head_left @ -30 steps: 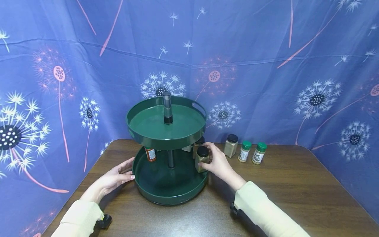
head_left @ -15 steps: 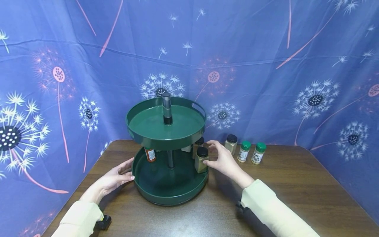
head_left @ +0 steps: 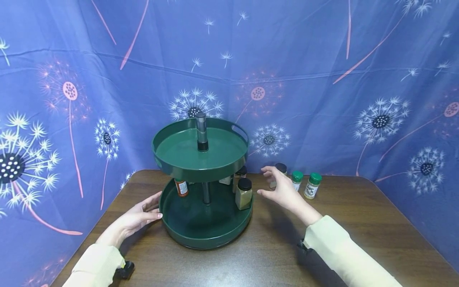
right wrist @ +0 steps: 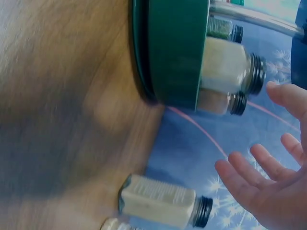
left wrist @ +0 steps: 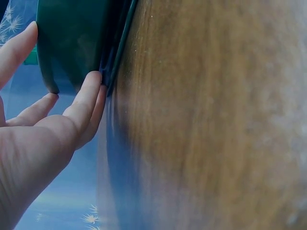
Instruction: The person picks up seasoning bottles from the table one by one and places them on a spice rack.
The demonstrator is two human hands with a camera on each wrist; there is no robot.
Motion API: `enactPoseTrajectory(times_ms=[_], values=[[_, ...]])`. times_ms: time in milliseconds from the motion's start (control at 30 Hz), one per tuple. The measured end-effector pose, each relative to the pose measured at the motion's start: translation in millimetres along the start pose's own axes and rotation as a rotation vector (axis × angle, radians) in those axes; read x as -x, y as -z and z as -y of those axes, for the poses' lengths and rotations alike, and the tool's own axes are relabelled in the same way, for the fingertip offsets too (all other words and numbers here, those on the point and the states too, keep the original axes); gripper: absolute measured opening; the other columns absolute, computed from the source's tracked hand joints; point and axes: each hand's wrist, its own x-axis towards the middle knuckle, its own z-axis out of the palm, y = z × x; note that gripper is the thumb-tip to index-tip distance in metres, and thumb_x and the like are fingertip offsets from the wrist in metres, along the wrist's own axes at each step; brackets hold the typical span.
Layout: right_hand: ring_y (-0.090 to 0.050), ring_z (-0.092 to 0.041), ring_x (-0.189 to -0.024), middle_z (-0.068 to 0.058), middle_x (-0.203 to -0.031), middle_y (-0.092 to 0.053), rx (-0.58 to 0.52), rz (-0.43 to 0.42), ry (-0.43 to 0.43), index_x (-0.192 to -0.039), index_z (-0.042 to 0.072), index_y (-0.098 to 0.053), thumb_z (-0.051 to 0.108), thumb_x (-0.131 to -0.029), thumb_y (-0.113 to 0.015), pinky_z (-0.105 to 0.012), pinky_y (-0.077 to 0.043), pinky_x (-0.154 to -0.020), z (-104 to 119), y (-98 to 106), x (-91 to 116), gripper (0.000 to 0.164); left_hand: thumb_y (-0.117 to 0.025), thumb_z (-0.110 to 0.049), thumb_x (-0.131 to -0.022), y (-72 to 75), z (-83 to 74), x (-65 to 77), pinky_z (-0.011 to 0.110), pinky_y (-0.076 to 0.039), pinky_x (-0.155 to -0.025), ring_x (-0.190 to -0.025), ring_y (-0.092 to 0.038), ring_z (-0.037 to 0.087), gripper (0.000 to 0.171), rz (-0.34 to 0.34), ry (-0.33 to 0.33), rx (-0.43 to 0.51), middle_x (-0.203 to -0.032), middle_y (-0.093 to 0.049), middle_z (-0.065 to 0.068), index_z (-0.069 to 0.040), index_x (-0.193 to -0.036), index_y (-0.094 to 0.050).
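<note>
My left hand (head_left: pixel 134 217) touches the outer wall of the lower tray (head_left: pixel 206 242) of a green two-tier turntable with its fingertips, as the left wrist view also shows. On that tray's right side stands a square spice jar (head_left: pixel 244 199) with a black lid and tan contents. Behind it are another black-lidded jar (head_left: pixel 235 181) and, at the left, a red-labelled bottle (head_left: pixel 182 188). My right hand (head_left: pixel 285 193) hangs in the air right of the turntable, fingers spread and holding nothing. It partly hides a black-lidded jar (right wrist: pixel 158 201) on the table.
Two green-capped spice bottles, one nearer the hand (head_left: pixel 297 177) and one farther right (head_left: pixel 313 186), stand at the back of the wooden table (head_left: pixel 358 223). The upper tray (head_left: pixel 179 153) overhangs the lower one around a central post (head_left: pixel 202 131). A blue patterned cloth hangs behind.
My right hand has let go of the square spice jar and drawn back to the right. The jar stays on the lower tray. My left hand keeps its place.
</note>
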Motion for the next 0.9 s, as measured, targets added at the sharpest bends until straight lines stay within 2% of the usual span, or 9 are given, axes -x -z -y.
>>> enactPoseTrajectory(times_ms=[100, 200, 533, 900], values=[[-0.060, -0.033, -0.101, -0.014, -0.119, -0.058, 0.033, -0.007, -0.005, -0.129, 0.015, -0.047, 0.021, -0.073, -0.082, -0.040, -0.055, -0.071, -5.0, 7.4, 0.5, 0.066, -0.056, 0.003, -0.090, -0.5, 0.6, 0.1, 0.021, -0.045, -0.095, -0.125, -0.045, 0.013, 0.084, 0.004, -0.003, 0.000, -0.152, 0.003, 0.031, 0.002, -0.149, 0.005], [-0.061, -0.034, -0.100, -0.014, -0.119, -0.059, 0.065, -0.021, -0.006, -0.129, 0.015, -0.047, 0.023, -0.073, -0.082, -0.043, -0.054, -0.073, -10.4, 14.7, 1.0, 0.067, -0.056, 0.002, -0.090, -0.5, 0.8, 0.3, 0.021, -0.044, -0.096, -0.126, -0.044, 0.015, 0.084, 0.006, -0.004, -0.007, -0.152, 0.003, 0.031, 0.003, -0.149, 0.004], [-0.061, -0.037, -0.100, -0.018, -0.121, -0.057, 0.093, -0.038, -0.039, -0.131, 0.011, -0.046, 0.019, -0.073, -0.081, -0.044, -0.054, -0.072, -23.5, 39.3, 4.1, 0.068, -0.056, 0.002, -0.090, -0.1, -1.2, -0.4, 0.020, -0.044, -0.095, -0.130, -0.040, 0.023, 0.085, 0.001, 0.006, -0.014, -0.152, 0.002, 0.031, 0.002, -0.149, 0.005], [-0.058, -0.040, -0.104, -0.020, -0.123, -0.055, 0.143, -0.048, -0.088, -0.133, 0.012, -0.044, 0.021, -0.076, -0.079, -0.049, -0.053, -0.078, -38.2, 68.8, 8.6, 0.067, -0.056, 0.003, -0.089, 0.6, 0.5, -0.3, 0.021, -0.045, -0.096, -0.129, -0.042, 0.021, 0.085, 0.003, 0.000, -0.002, -0.152, 0.003, 0.032, 0.003, -0.149, 0.005]])
